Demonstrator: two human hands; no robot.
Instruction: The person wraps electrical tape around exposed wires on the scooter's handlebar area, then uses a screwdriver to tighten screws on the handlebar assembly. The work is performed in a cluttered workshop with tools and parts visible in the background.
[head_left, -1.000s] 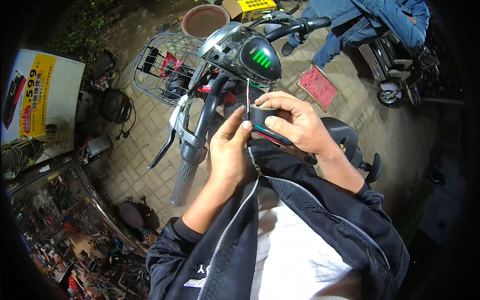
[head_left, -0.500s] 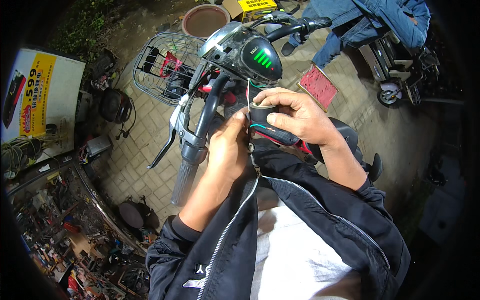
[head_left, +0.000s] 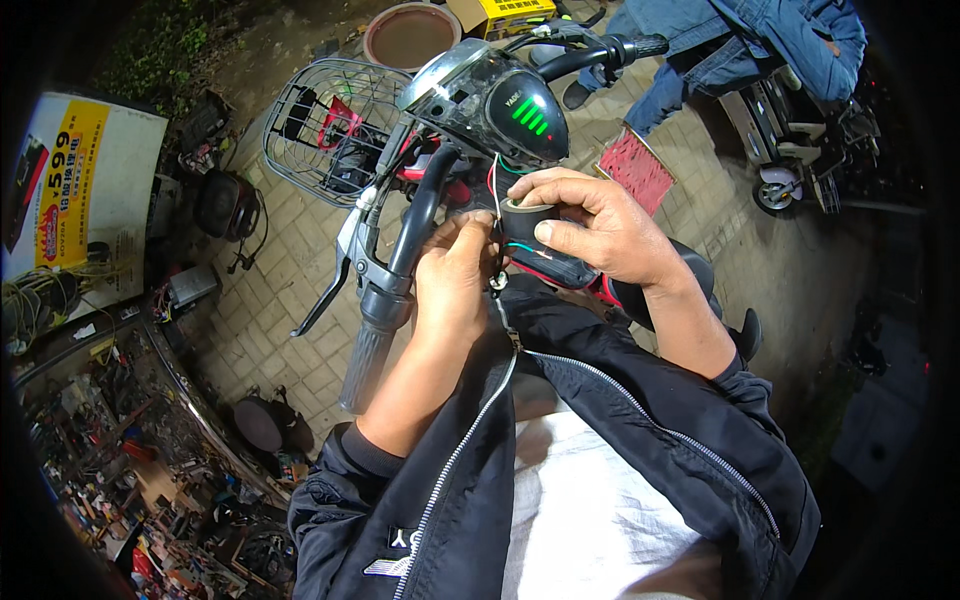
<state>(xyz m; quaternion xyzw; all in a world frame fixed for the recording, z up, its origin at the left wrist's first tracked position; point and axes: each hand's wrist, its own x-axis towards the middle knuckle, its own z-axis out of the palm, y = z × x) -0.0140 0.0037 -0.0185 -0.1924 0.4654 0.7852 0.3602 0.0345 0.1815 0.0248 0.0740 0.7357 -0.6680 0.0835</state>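
In the head view, my right hand grips a roll of black tape with fingertips over its rim and thumb on its side. My left hand, closed just left of it, pinches thin wires that hang from the scooter's dash housing, which shows a lit green display. A short green wire runs below the roll. The left handlebar grip and brake lever are beside my left arm. A black and red scooter body lies under my hands.
A wire basket is at the scooter's front. A person in blue denim is by another scooter at upper right, near a red panel. A yellow sign board, cluttered tools, a basin and paving surround me.
My left hand has shifted slightly left and up along the wires, its thumb more bent. My right hand has edged a little higher with the roll; more green wire shows below it.
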